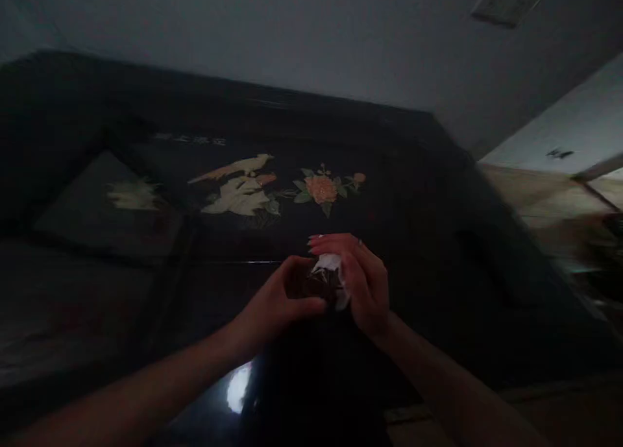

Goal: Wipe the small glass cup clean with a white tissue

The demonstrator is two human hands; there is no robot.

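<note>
In the middle of the head view, my left hand (280, 298) curves its fingers and thumb around a small, dark, shiny object (318, 285). It may be glass, but the dim light hides its exact kind. Against the right side of that object, my right hand (367, 281) presses a crumpled white tissue or cloth (329, 263), gripped under bent fingers. A ring shows on one right finger. Both hands are close together, in front of a glossy black piece of furniture (403, 194) decorated with a pale bird (238, 174) and an orange flower (321, 189).
A slanted framed panel (104, 207) with a pale motif stands at the left. Grey wall (292, 38) rises behind the furniture, with a white fixture (509, 2) at upper right. Bright light reflects (238, 387) off a glossy surface below my left arm.
</note>
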